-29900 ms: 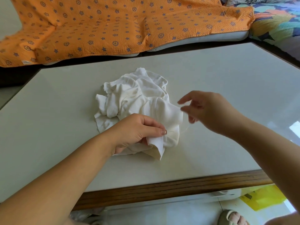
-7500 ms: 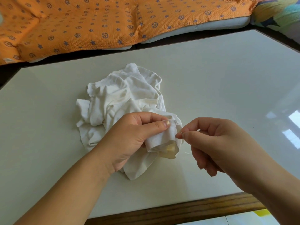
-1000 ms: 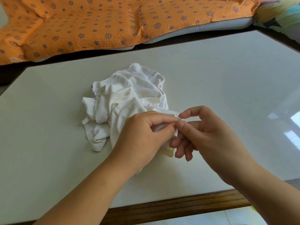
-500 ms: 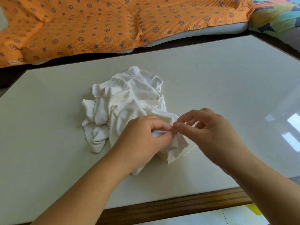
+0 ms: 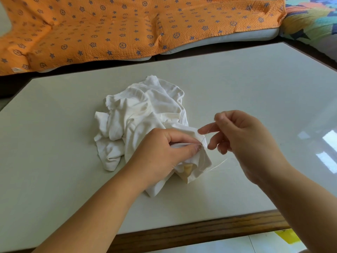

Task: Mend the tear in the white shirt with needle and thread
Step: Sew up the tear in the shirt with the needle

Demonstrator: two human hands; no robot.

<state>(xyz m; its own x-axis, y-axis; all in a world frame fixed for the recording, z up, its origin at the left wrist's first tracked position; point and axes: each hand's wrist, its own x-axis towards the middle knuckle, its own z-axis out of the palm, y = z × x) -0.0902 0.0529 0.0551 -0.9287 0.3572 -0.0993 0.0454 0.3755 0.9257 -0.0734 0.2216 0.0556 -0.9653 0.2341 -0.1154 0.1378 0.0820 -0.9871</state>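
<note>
The crumpled white shirt (image 5: 145, 114) lies in the middle of the white table (image 5: 54, 143). My left hand (image 5: 162, 154) grips a fold of the shirt near its lower right edge, thumb pressed on the cloth. My right hand (image 5: 240, 136) hovers just right of that fold, thumb and fingers pinching a thin needle that is barely visible. A pale thread (image 5: 218, 164) trails in a loop from the fold down over the table. The tear itself is hidden under my left fingers.
An orange patterned blanket (image 5: 127, 30) covers a cushion behind the table. A colourful fabric (image 5: 313, 19) lies at the far right. The table's wooden front edge (image 5: 182, 236) runs below my arms, with something yellow (image 5: 288, 236) on the floor beyond it.
My right hand has drawn away from the fold, up and to the right, pulling thread out of the cloth. My left hand keeps its grip on the shirt.
</note>
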